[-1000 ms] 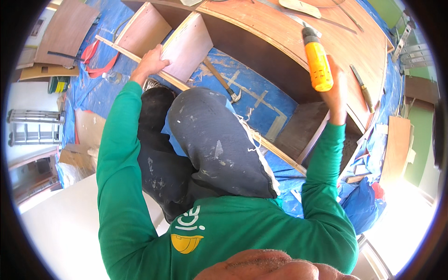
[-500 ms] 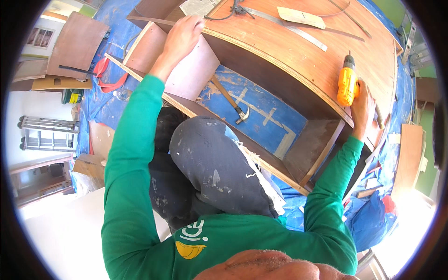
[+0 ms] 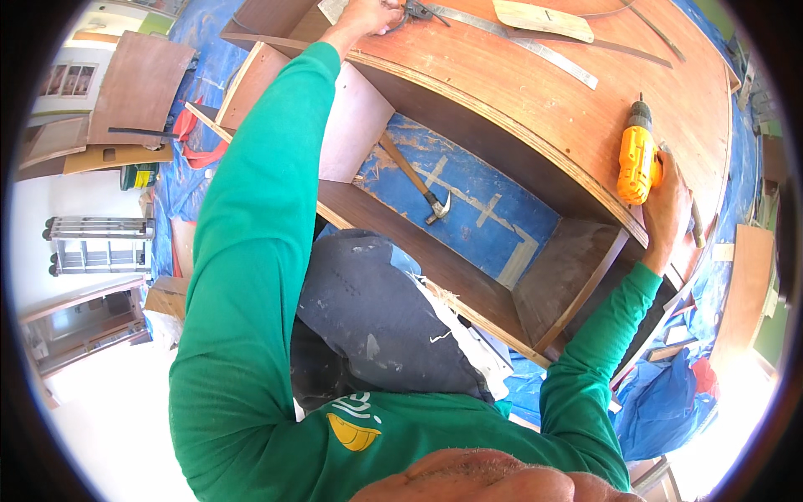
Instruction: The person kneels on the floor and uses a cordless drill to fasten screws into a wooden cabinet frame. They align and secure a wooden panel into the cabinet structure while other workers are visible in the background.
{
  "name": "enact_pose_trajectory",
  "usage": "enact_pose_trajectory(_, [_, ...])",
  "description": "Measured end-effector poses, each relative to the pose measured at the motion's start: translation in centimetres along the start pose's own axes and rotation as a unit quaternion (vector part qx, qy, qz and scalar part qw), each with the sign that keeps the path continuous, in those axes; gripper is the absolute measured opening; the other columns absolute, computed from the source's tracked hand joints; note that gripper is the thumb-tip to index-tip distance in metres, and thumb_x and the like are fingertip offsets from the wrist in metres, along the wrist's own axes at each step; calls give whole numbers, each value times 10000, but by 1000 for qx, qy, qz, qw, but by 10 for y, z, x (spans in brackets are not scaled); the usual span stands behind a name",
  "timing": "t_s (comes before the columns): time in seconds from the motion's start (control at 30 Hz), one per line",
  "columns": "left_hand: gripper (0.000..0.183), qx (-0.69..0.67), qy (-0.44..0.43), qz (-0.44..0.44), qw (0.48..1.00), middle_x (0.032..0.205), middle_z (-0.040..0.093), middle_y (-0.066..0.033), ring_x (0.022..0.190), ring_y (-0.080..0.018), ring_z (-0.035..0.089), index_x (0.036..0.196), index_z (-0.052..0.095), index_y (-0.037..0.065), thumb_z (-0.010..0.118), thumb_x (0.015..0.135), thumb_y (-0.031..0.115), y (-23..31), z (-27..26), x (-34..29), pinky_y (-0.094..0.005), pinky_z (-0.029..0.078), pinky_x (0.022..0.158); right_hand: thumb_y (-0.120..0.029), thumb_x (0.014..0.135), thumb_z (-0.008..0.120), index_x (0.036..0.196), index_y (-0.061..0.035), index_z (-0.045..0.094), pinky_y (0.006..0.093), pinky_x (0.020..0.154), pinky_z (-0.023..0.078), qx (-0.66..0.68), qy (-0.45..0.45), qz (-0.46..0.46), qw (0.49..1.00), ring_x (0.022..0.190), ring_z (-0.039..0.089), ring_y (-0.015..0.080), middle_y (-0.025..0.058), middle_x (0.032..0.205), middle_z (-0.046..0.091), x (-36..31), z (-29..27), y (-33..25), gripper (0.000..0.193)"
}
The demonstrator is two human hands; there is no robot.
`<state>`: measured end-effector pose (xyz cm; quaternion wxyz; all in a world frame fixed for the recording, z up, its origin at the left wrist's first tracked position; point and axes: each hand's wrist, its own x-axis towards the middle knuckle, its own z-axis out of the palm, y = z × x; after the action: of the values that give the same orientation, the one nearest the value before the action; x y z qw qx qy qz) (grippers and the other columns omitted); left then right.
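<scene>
Fingers of the right hand (image 3: 672, 202) were wrapped around the drill (image 3: 636, 163), which was held over the panel (image 3: 502, 100). Those of the left hand (image 3: 368, 17) were half curled beside a black item (image 3: 416, 10); whether it was gripped could not be told. Within the frame (image 3: 401, 224), a hammer (image 3: 414, 177) was seen on blue sheeting (image 3: 506, 191).

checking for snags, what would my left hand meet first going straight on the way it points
Your left hand would likely meet the small black object first; whether they touch is unclear.
</scene>
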<state>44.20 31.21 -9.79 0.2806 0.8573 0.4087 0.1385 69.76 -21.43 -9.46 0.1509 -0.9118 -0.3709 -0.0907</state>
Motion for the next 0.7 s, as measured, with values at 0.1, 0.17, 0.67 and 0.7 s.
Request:
enact_pose_trajectory(0.1, [138,107,71,65,990,777,752,-101,657,-192,734,978,782,71,705,932,177,-23,1,8,-344,582,608,-159,972,625,1313,-72,672,481,957,544,10,-10,-3,1000,1139,710,412,218,1221,744,5,-1,-6,355])
enact_pose_trajectory(0.17, [134,105,49,66,991,794,752,-99,661,-182,727,999,780,80,704,939,172,-18,8,14,-334,575,596,-160,971,631,1313,-73,669,480,953,543,9,-8,0,1000,1136,711,411,215,1218,745,3,-1,-2,354])
enact_pose_trajectory(0.67, [191,41,-18,76,996,690,689,-96,607,-201,657,894,760,71,633,966,195,-31,2,42,-387,517,579,-172,980,634,1356,-120,672,474,922,565,-2,-19,-8,1000,1116,730,413,216,1213,747,5,1,4,381])
enact_pose_trajectory(0.7, [201,53,-23,71,996,705,699,-94,617,-198,665,913,762,75,631,969,218,-31,-3,41,-386,520,580,-174,985,631,1356,-116,669,477,923,563,-16,-17,-23,999,1119,728,413,217,1212,748,5,5,7,377])
